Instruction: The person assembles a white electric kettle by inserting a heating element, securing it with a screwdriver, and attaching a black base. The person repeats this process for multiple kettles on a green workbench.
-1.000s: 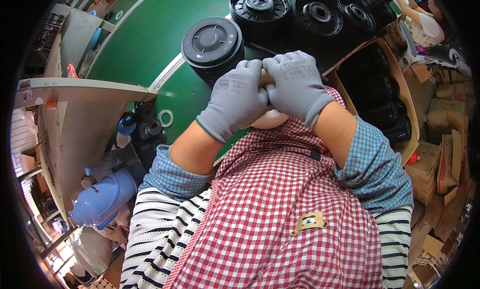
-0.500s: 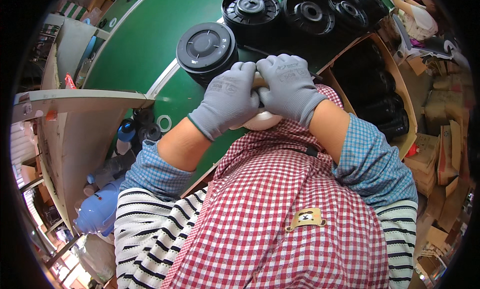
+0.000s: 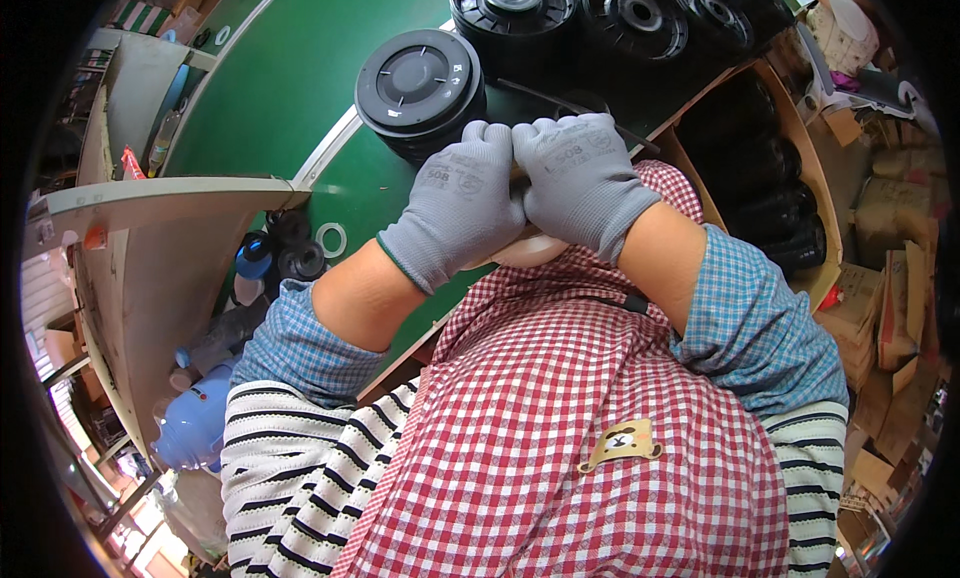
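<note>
Both left hand (image 3: 455, 208) and right hand (image 3: 582, 183) stay clamped on a pale round piece (image 3: 532, 251), its near side now less exposed, handling apparently unfinished.

Your grey-gloved left hand (image 3: 460, 203) and grey-gloved right hand (image 3: 580, 183), side by side, grip a pale round object (image 3: 530, 253), partly hidden, near the front edge of the green worktop (image 3: 255, 108). Black disc-topped cylinder (image 3: 420, 86) stands just beyond.
</note>
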`<action>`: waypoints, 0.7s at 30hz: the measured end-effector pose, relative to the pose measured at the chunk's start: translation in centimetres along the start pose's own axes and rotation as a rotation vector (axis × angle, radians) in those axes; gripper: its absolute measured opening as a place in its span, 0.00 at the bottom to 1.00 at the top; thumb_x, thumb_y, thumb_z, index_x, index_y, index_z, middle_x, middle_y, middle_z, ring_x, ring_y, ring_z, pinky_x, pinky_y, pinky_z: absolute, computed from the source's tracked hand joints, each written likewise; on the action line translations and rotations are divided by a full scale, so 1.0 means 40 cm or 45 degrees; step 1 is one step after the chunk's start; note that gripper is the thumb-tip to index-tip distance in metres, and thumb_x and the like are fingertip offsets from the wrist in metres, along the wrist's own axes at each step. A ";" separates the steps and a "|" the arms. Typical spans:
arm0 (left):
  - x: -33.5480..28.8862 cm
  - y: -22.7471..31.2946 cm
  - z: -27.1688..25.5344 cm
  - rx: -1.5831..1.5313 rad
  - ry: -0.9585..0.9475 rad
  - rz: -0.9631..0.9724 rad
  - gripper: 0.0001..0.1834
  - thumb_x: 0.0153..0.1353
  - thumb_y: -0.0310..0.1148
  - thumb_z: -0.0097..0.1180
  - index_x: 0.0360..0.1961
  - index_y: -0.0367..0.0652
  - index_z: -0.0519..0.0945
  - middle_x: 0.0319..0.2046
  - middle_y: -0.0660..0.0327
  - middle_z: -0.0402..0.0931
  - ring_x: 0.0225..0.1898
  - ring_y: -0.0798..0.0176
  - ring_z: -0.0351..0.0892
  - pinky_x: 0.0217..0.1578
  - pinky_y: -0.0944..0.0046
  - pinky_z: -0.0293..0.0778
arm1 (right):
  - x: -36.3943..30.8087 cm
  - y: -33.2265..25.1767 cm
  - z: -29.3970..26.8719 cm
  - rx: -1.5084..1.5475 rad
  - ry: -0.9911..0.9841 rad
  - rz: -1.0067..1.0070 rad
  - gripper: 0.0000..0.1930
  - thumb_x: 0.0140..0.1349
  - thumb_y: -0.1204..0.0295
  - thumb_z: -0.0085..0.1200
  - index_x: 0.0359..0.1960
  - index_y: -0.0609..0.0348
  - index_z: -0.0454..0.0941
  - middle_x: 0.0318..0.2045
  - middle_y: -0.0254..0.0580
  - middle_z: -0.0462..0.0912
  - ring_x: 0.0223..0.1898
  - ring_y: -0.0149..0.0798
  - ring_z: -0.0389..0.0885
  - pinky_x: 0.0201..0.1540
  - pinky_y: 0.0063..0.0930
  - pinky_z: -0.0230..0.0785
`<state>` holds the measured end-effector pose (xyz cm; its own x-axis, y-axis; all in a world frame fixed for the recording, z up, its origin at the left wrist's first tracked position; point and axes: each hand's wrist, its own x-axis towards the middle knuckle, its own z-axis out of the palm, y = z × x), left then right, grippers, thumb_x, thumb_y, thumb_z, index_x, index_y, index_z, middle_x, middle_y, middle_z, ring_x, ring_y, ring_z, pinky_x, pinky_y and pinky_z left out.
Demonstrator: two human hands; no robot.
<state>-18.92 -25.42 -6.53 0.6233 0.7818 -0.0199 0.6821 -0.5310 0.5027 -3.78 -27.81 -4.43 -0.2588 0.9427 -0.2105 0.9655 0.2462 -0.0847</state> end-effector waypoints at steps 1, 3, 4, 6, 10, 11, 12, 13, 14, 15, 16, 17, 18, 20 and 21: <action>0.000 -0.001 0.000 0.012 -0.016 0.002 0.28 0.48 0.44 0.72 0.46 0.40 0.76 0.41 0.48 0.77 0.43 0.43 0.81 0.44 0.49 0.77 | 0.003 0.003 0.009 0.040 0.003 -0.019 0.17 0.59 0.57 0.62 0.45 0.51 0.82 0.38 0.40 0.86 0.41 0.40 0.87 0.47 0.46 0.74; 0.008 0.005 -0.012 0.039 -0.013 0.021 0.28 0.49 0.44 0.72 0.46 0.40 0.76 0.41 0.48 0.77 0.43 0.43 0.80 0.44 0.49 0.77 | 0.006 0.006 0.009 0.054 0.030 0.010 0.16 0.60 0.56 0.62 0.44 0.51 0.82 0.39 0.40 0.86 0.42 0.39 0.86 0.47 0.46 0.74; 0.011 0.004 -0.010 0.031 -0.008 0.007 0.28 0.49 0.44 0.72 0.46 0.39 0.76 0.40 0.48 0.77 0.42 0.42 0.80 0.43 0.49 0.76 | 0.006 0.006 0.012 0.060 0.045 0.025 0.16 0.60 0.56 0.61 0.44 0.51 0.81 0.40 0.39 0.86 0.43 0.39 0.86 0.47 0.46 0.74; 0.014 0.004 -0.011 0.021 0.018 -0.017 0.28 0.49 0.45 0.71 0.45 0.39 0.75 0.39 0.47 0.76 0.42 0.40 0.80 0.42 0.48 0.76 | 0.008 0.014 0.020 0.193 0.092 0.029 0.19 0.56 0.55 0.62 0.44 0.53 0.81 0.42 0.43 0.86 0.46 0.44 0.86 0.50 0.46 0.74; -0.006 -0.090 -0.013 -0.807 -0.119 -0.009 0.31 0.60 0.38 0.63 0.62 0.34 0.72 0.54 0.52 0.78 0.54 0.56 0.79 0.57 0.56 0.74 | 0.011 0.089 0.031 0.788 0.194 -0.243 0.32 0.55 0.60 0.66 0.61 0.61 0.76 0.55 0.54 0.82 0.57 0.51 0.81 0.59 0.40 0.74; -0.019 -0.090 -0.042 -1.107 -0.185 -0.183 0.33 0.64 0.33 0.59 0.69 0.32 0.67 0.61 0.53 0.73 0.61 0.61 0.73 0.64 0.61 0.67 | -0.005 0.109 0.042 1.179 0.209 -0.161 0.32 0.58 0.63 0.63 0.64 0.62 0.73 0.59 0.55 0.79 0.60 0.50 0.79 0.62 0.38 0.73; -0.039 -0.083 -0.061 -1.291 -0.099 -0.292 0.33 0.65 0.31 0.58 0.69 0.31 0.66 0.62 0.52 0.72 0.63 0.60 0.72 0.66 0.61 0.66 | -0.021 0.119 0.046 1.570 0.221 -0.079 0.32 0.62 0.67 0.61 0.68 0.64 0.70 0.62 0.55 0.77 0.63 0.48 0.78 0.65 0.37 0.71; -0.053 -0.084 -0.070 -1.212 -0.043 -0.301 0.33 0.65 0.31 0.57 0.69 0.31 0.66 0.62 0.52 0.73 0.62 0.60 0.72 0.65 0.61 0.66 | -0.034 0.137 0.033 1.386 0.213 0.012 0.32 0.67 0.70 0.56 0.71 0.66 0.64 0.65 0.56 0.74 0.65 0.47 0.75 0.68 0.36 0.69; -0.064 -0.085 -0.074 -1.136 0.017 -0.309 0.32 0.65 0.30 0.57 0.69 0.31 0.66 0.62 0.52 0.73 0.62 0.60 0.73 0.65 0.61 0.67 | -0.032 0.152 0.028 1.287 0.204 0.072 0.30 0.67 0.69 0.55 0.70 0.66 0.67 0.65 0.56 0.75 0.64 0.46 0.76 0.67 0.36 0.70; -0.069 -0.086 -0.072 -1.082 -0.094 -0.274 0.33 0.65 0.32 0.58 0.70 0.30 0.66 0.62 0.52 0.72 0.62 0.59 0.73 0.65 0.60 0.67 | -0.034 0.148 0.029 1.244 0.161 0.076 0.30 0.66 0.68 0.56 0.70 0.66 0.68 0.63 0.56 0.76 0.63 0.46 0.77 0.66 0.35 0.71; -0.069 -0.085 -0.069 -1.026 -0.203 -0.239 0.35 0.65 0.33 0.58 0.70 0.30 0.65 0.63 0.52 0.72 0.61 0.58 0.73 0.65 0.60 0.67 | -0.037 0.142 0.026 1.201 0.119 0.079 0.30 0.65 0.68 0.57 0.69 0.65 0.69 0.62 0.56 0.78 0.63 0.45 0.78 0.65 0.35 0.71; -0.060 -0.104 -0.044 -0.844 -0.157 -0.126 0.38 0.61 0.39 0.62 0.69 0.32 0.67 0.60 0.49 0.75 0.59 0.54 0.77 0.63 0.57 0.70 | -0.034 0.124 0.001 0.972 0.097 -0.004 0.31 0.63 0.65 0.58 0.68 0.64 0.71 0.60 0.55 0.80 0.61 0.45 0.79 0.64 0.36 0.71; -0.045 -0.068 -0.062 -0.593 -0.216 -0.122 0.38 0.60 0.41 0.63 0.68 0.33 0.68 0.58 0.48 0.76 0.58 0.52 0.78 0.61 0.57 0.71 | -0.032 0.106 -0.016 0.745 0.076 -0.073 0.32 0.62 0.62 0.59 0.67 0.62 0.72 0.58 0.54 0.81 0.59 0.46 0.80 0.63 0.38 0.72; -0.010 0.012 -0.108 -0.085 -0.333 -0.107 0.40 0.57 0.44 0.65 0.67 0.35 0.69 0.55 0.46 0.77 0.55 0.49 0.80 0.59 0.55 0.73 | -0.016 0.074 0.014 0.361 0.162 -0.111 0.30 0.53 0.50 0.62 0.54 0.54 0.80 0.49 0.46 0.85 0.51 0.48 0.85 0.55 0.47 0.73; -0.001 -0.005 -0.076 -0.040 -0.211 -0.059 0.35 0.53 0.47 0.69 0.57 0.38 0.74 0.47 0.45 0.78 0.49 0.46 0.82 0.53 0.52 0.76 | -0.004 0.054 0.013 0.287 0.077 -0.052 0.27 0.55 0.50 0.62 0.51 0.54 0.80 0.49 0.46 0.85 0.50 0.47 0.85 0.55 0.48 0.73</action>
<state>-20.26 -24.33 -4.00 0.6478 0.7392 -0.1844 0.7009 -0.4834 0.5245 -1.68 -27.55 -5.08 -0.2891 0.9463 -0.1446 0.9218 0.2345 -0.3086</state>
